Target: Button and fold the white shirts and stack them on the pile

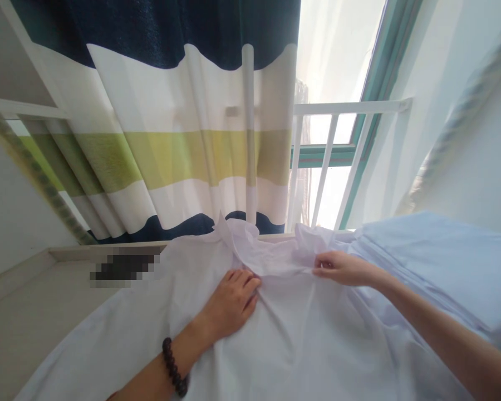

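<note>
A large white cloth [284, 334] spreads out in front of me, with creases in the middle and a raised, crumpled edge along its far side. My left hand [236, 298], with a dark beaded bracelet [173, 367] at the wrist, rests on the cloth near this edge. Its fingers are curled and pressed together on the fabric. Farther right, my right hand [338, 268] pinches a fold of the edge between thumb and fingers. The strip of cloth between the two hands is drawn fairly straight.
Pale folded fabric [438, 262] lies to the right. Behind stand a white railing [350, 107], a striped curtain [183, 156] and a window with a green frame [359, 150]. A blurred-out dark item [125, 267] lies on the pale board [58, 317] at left.
</note>
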{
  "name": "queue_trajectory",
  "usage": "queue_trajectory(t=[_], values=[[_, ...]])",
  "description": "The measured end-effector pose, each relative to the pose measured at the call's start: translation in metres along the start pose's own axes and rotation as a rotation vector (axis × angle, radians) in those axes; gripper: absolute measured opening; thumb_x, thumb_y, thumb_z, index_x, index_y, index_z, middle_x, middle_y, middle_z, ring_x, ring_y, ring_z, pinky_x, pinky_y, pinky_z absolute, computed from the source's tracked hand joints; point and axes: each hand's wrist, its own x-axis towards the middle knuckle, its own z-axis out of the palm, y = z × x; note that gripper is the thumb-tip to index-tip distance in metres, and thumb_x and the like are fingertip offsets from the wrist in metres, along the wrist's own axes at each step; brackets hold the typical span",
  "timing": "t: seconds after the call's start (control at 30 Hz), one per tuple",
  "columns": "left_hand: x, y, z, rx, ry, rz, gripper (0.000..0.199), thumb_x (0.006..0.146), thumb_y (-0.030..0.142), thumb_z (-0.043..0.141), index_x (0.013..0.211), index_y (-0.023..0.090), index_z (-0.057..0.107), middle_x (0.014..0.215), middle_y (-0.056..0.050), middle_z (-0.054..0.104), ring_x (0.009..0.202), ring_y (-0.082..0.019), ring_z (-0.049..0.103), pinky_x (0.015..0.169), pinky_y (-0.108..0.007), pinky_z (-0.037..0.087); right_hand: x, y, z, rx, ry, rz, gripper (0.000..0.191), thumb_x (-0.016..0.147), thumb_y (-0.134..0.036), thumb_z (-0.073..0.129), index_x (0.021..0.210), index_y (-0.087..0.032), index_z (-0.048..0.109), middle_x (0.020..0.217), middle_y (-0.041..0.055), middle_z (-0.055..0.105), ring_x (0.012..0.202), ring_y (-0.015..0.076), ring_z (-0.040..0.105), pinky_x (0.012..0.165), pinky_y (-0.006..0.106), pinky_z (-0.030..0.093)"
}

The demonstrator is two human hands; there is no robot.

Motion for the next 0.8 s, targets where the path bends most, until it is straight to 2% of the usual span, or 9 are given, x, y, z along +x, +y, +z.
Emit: queue_trajectory(t=[0.03,0.13,0.23,0.4,0.5,0.57,0.63,0.7,0.8], values=[[-0.004,0.0,0.002,0.008,0.01,-0.017,0.031,0.088,0.021,0.048,0.118,0.02,0.057,0.118,-0.01,0.059,0.111,-0.027,0.051,0.1,-0.047,0.036,0.001,0.001,-0.016,0.076,-0.023,-0.012,0.026,0.085,-0.04,0.051,0.076,-0.019,0.063,0.07,0.002,0.062,0.064,0.0154,0.056,0.055,0.024,0.04],[-0.007,-0.001,0.006,0.051,-0.009,-0.094,0.056,0.088,0.031,0.049,0.142,0.022,0.036,0.143,-0.013,0.041,0.131,-0.033,0.036,0.108,-0.055,0.024,0.006,0.003,-0.056,0.54,-0.039,0.055,0.032,0.078,-0.049,0.06,0.075,-0.018,0.062,0.062,-0.0015,0.054,0.055,0.0105,0.048,0.047,0.021,0.033],[-0.005,-0.002,0.009,0.069,-0.067,-0.217,0.068,0.088,0.039,0.048,0.148,0.018,0.025,0.147,-0.018,0.035,0.134,-0.035,0.032,0.107,-0.055,0.026,0.016,0.005,-0.07,0.78,0.049,0.124,0.035,0.071,-0.05,0.069,0.071,-0.016,0.061,0.059,-0.0033,0.049,0.052,0.008,0.043,0.043,0.019,0.03],[-0.008,0.002,-0.006,0.119,-0.201,-0.383,0.059,0.087,0.043,0.046,0.141,0.021,0.042,0.142,-0.02,0.042,0.131,-0.039,0.038,0.104,-0.057,0.029,0.042,0.009,-0.073,0.937,0.31,0.157,0.025,0.08,-0.04,0.062,0.072,-0.017,0.054,0.065,0.0001,0.053,0.051,0.0093,0.049,0.042,0.02,0.039],[-0.005,0.0,-0.027,0.145,-0.317,-0.425,0.054,0.086,0.039,0.047,0.137,0.021,0.048,0.132,-0.021,0.053,0.121,-0.039,0.049,0.096,-0.056,0.038,0.061,0.005,-0.077,0.947,0.526,0.11,0.017,0.093,-0.035,0.04,0.098,-0.022,0.049,0.103,0.0065,0.06,0.077,0.0114,0.062,0.061,0.021,0.052],[0.003,-0.003,-0.039,0.155,-0.366,-0.425,0.045,0.087,0.036,0.045,0.127,0.021,0.058,0.112,-0.019,0.065,0.103,-0.036,0.061,0.086,-0.053,0.046,0.071,0.0,-0.077,0.912,0.594,0.084,0.025,0.095,-0.036,0.034,0.117,-0.025,0.039,0.129,0.0086,0.051,0.095,0.0129,0.063,0.075,0.025,0.055],[0.014,-0.004,-0.048,0.17,-0.354,-0.42,0.036,0.088,0.032,0.043,0.111,0.016,0.067,0.098,-0.017,0.068,0.088,-0.033,0.066,0.079,-0.048,0.05,0.075,-0.003,-0.069,0.84,0.573,0.061,0.04,0.092,-0.039,0.042,0.128,-0.025,0.033,0.137,0.0122,0.046,0.103,0.0174,0.062,0.082,0.032,0.055],[0.025,-0.002,-0.05,0.185,-0.299,-0.402,0.034,0.09,0.029,0.043,0.109,0.013,0.066,0.103,-0.017,0.066,0.088,-0.031,0.065,0.08,-0.045,0.05,0.071,-0.004,-0.053,0.727,0.522,0.033,0.049,0.087,-0.04,0.051,0.131,-0.022,0.037,0.136,0.0148,0.048,0.11,0.0233,0.059,0.091,0.04,0.051],[0.037,0.002,-0.043,0.161,-0.15,-0.314,0.041,0.092,0.028,0.04,0.13,0.018,0.051,0.12,-0.014,0.058,0.107,-0.028,0.057,0.092,-0.041,0.045,0.055,-0.006,-0.019,0.534,0.468,-0.018,0.049,0.083,-0.04,0.055,0.127,-0.02,0.048,0.137,0.0141,0.049,0.125,0.0292,0.047,0.105,0.048,0.036]])
